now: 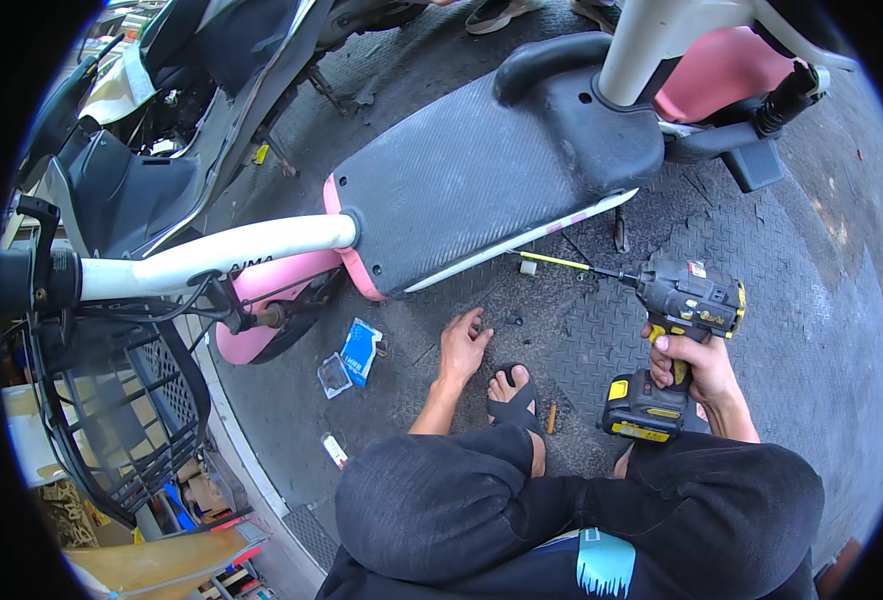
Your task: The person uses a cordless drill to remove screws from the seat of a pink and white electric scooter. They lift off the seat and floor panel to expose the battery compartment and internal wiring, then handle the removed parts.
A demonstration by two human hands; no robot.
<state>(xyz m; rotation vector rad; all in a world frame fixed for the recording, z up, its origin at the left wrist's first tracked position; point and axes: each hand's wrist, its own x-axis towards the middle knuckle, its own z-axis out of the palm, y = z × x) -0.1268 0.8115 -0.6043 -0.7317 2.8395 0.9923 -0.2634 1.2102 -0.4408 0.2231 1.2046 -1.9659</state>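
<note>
My right hand (697, 365) is wrapped round the grip of a black and yellow cordless impact driver (690, 300). From its nose a long yellow-shafted screwdriver bit (560, 262) points left, toward the lower side edge of an electric scooter's black footboard (482, 165). Down by the ground is my left hand (465, 345), its fingers bent and a little apart, with nothing visible held in them. Small dark pieces (518, 321) lie on the floor to the right of that hand. A small pale block (529, 267) sits just under the bit.
The scooter's white stem (222, 258) and pink front fender (267, 310) extend left, beside a black basket (142, 400). A blue packet (362, 350) and a clear plastic box (335, 376) lie on the floor. Another partly stripped scooter (152, 170) stands upper left.
</note>
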